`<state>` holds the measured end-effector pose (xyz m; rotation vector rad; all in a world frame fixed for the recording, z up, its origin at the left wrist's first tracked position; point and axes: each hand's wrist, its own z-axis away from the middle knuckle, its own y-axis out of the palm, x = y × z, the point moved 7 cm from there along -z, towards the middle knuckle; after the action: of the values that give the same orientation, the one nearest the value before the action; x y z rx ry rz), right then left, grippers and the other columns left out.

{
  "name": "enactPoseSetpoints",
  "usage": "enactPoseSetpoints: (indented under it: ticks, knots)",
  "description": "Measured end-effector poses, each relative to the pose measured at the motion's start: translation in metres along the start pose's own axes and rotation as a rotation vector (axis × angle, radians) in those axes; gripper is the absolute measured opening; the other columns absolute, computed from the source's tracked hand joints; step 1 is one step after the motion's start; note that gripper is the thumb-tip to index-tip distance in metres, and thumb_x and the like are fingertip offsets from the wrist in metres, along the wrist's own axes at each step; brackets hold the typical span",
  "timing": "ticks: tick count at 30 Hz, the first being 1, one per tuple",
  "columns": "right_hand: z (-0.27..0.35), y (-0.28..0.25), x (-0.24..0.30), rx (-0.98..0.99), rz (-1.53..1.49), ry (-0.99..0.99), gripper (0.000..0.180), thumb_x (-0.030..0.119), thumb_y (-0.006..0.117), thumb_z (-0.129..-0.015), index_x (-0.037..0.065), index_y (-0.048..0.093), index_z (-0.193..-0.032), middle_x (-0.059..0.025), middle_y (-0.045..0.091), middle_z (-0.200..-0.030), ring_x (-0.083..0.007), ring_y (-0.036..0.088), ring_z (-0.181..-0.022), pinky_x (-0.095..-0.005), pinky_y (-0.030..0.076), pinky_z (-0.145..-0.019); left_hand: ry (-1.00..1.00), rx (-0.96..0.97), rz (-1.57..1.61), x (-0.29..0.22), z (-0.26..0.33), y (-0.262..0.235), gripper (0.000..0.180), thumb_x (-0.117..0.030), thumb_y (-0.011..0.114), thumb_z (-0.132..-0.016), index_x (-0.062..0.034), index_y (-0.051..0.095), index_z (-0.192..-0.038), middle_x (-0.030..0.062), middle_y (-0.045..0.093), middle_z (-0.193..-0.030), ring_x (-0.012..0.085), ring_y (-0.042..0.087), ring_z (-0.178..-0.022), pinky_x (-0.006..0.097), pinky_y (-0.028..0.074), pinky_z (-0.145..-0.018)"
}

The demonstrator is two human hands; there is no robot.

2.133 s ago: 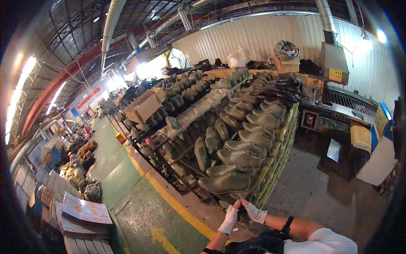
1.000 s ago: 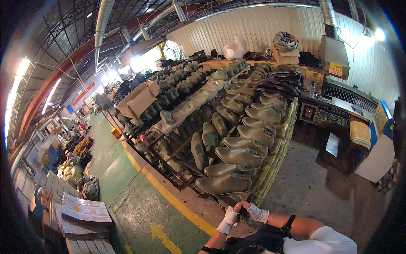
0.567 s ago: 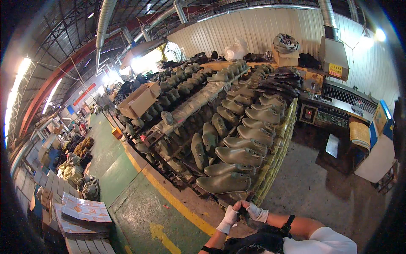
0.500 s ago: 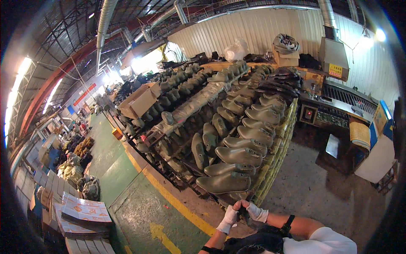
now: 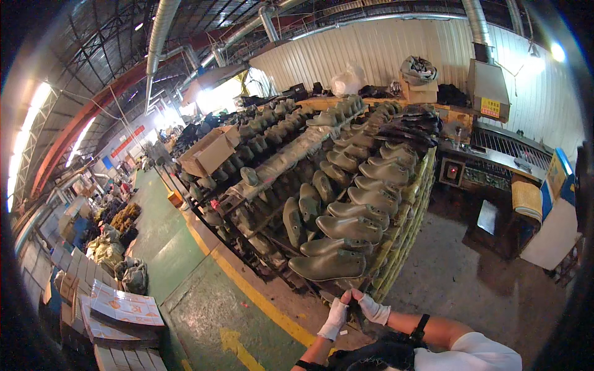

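Note:
My left hand (image 5: 336, 314) and my right hand (image 5: 372, 308) meet low in the picture, both in white gloves that leave the fingertips bare. Their thumbs come together at the top, and the other fingers curl inward. Something dark shows below and between them, too small and shaded to name. Just beyond my hands is the nearest olive-grey shoe last (image 5: 328, 265), lying on its side at the near end of a rack (image 5: 405, 238). Behind it, several similar lasts run back in rows. Neither hand visibly touches a last.
An open cardboard box (image 5: 209, 151) sits on the rack's left part. Dark flat pieces (image 5: 408, 127) are piled at its far right. To the right stands a metal-grated machine (image 5: 513, 145). Stacked cartons (image 5: 127, 303) lie left of a green walkway (image 5: 201, 297) with yellow lines.
My hands stay together in about the same place, but the thumbs now point up more and the right hand has tilted slightly. The rack and lasts have shifted only a little in view.

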<state>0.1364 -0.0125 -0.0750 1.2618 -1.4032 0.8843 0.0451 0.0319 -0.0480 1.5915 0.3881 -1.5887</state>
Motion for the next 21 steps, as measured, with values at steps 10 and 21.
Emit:
enactPoseSetpoints:
  ticks: [10, 21]
  knots:
    - [0.000, 0.002, 0.009, -0.015, -0.084, 0.008, 0.041, 0.029, 0.032, -0.107, 0.007, 0.051, -0.137, 0.0001, 0.057, -0.129, -0.0154, 0.053, -0.116, -0.0308, 0.039, -0.102, -0.015, 0.032, 0.015, 0.002, -0.001, 0.000, 0.058, -0.056, 0.061, -0.091, -0.0015, 0.064, -0.111, 0.0013, 0.063, -0.106, 0.0122, 0.057, -0.095, 0.030, 0.046, -0.086]
    - [0.006, 0.003, 0.032, 0.029, -0.226, 0.062, 0.044, 0.039, 0.040, -0.105, 0.005, 0.056, -0.127, 0.0001, 0.056, -0.126, -0.0130, 0.048, -0.119, -0.0321, 0.036, -0.106, -0.062, 0.046, -0.059, 0.004, -0.001, 0.004, 0.067, -0.063, 0.062, -0.087, -0.0027, 0.063, -0.117, 0.0017, 0.063, -0.110, 0.0147, 0.057, -0.101, 0.032, 0.045, -0.091]
